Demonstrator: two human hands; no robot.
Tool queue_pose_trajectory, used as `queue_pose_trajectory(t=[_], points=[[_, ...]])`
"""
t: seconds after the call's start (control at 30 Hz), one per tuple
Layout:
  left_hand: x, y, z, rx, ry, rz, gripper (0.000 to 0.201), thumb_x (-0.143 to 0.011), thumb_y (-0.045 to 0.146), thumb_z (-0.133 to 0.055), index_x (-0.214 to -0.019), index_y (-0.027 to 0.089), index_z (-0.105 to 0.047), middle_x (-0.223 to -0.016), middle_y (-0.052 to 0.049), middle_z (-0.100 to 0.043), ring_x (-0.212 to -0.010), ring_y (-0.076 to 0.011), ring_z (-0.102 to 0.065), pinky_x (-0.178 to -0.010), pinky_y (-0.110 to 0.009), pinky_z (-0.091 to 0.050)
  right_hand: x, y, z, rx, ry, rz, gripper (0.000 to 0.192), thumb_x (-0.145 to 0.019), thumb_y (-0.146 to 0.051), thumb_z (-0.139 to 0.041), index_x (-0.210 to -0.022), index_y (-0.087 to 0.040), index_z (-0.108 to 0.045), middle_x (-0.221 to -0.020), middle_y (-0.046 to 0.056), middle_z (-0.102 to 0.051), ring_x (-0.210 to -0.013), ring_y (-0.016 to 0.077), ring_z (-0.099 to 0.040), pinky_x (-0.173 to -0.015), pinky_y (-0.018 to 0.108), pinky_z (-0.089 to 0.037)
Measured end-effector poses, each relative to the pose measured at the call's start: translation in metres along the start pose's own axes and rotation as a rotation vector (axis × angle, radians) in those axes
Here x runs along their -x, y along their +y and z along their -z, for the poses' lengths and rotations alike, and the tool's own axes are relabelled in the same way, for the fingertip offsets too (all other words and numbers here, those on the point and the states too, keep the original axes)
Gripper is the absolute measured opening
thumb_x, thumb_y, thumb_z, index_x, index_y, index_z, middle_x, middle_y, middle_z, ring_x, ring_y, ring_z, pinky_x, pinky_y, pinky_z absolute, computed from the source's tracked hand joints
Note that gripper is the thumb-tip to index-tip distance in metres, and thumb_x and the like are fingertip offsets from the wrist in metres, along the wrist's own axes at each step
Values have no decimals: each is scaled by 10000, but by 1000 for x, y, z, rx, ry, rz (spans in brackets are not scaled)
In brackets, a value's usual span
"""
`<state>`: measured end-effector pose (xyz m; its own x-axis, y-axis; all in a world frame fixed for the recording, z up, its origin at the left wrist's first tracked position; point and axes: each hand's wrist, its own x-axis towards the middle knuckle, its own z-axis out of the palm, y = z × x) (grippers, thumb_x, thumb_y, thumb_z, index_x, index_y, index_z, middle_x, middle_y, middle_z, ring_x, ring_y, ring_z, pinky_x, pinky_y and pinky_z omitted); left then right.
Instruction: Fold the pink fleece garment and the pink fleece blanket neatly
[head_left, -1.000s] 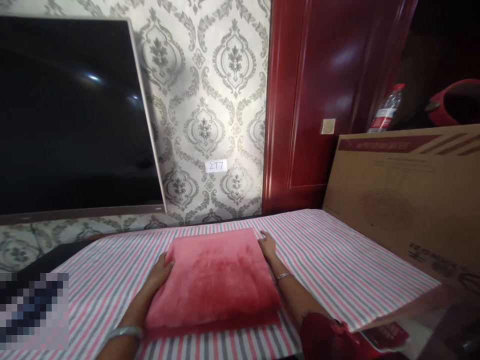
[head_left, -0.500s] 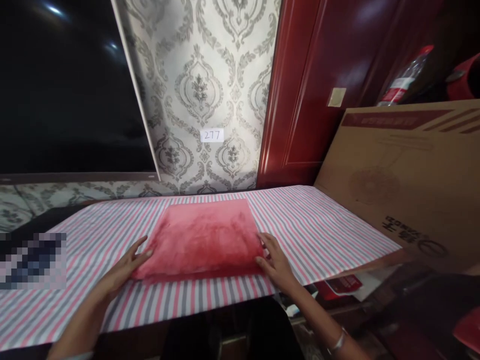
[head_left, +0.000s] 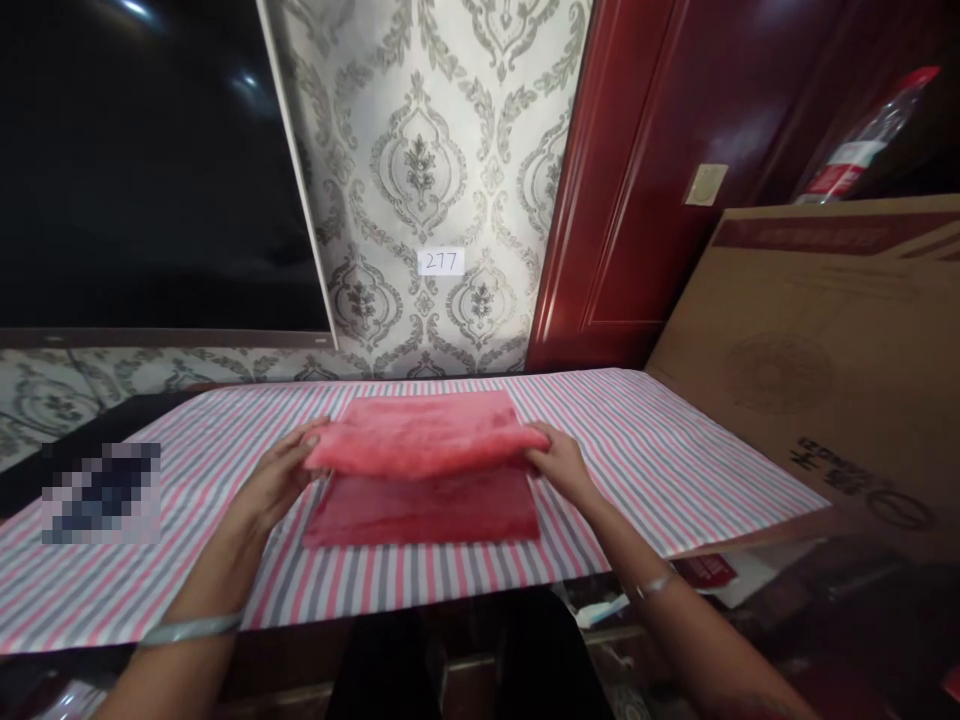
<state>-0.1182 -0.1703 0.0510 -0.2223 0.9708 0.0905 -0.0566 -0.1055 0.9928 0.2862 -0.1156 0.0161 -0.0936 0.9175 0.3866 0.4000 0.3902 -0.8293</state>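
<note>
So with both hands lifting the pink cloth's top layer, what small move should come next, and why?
Probably carry the raised layer away toward the wall: the left hand and right hand pinch its near corners, and the lower layer lies flat.

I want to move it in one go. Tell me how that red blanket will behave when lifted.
Likely floppy: the red blanket sags between the left hand and right hand. Probably light; fingertips alone raise its top layer. Its layers may unfold, since the bottom one lies flat on the striped cloth.
</note>
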Motion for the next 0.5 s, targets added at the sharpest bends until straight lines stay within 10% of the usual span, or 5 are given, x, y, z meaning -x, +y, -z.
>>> queue_pose_trajectory(t=[0.17,0.33,0.5], points=[[-37,-18,-33,-347,-49,-280,915,-811,517,-632,-1576,255,-203,-1582,-131,-381,-1387,-297,-453,-1094,-442,-431,-39,0,-27,-114,291,67,702,-814,-310,-527,-1488,-177,-386,-1453,188,-478,-1088,253,-631,-891,419,-548],[-34,-64,-44,-963,-163,-419,771,-747,269,-662,-1472,136,-435,-1594,-172,-344,-1502,-346,-225,-1210,-502,-215,-1,39,-57,401,-84,303,719,-773,-189,-578,-1478,-200,-441,-1590,142,-333,-1497,331,-208,-1186,560,-246],[-6,-80,-37,-982,131,-434,658,-794,181,-588,-1440,157,-466,-1571,-175,-363,-1452,-331,-328,-1184,-505,-279,28,68,-48,295,-65,302,637,-920,-387,-461,-1527,-222,-359,-1610,130,-303,-1473,299,-300,-1175,533,-291]])
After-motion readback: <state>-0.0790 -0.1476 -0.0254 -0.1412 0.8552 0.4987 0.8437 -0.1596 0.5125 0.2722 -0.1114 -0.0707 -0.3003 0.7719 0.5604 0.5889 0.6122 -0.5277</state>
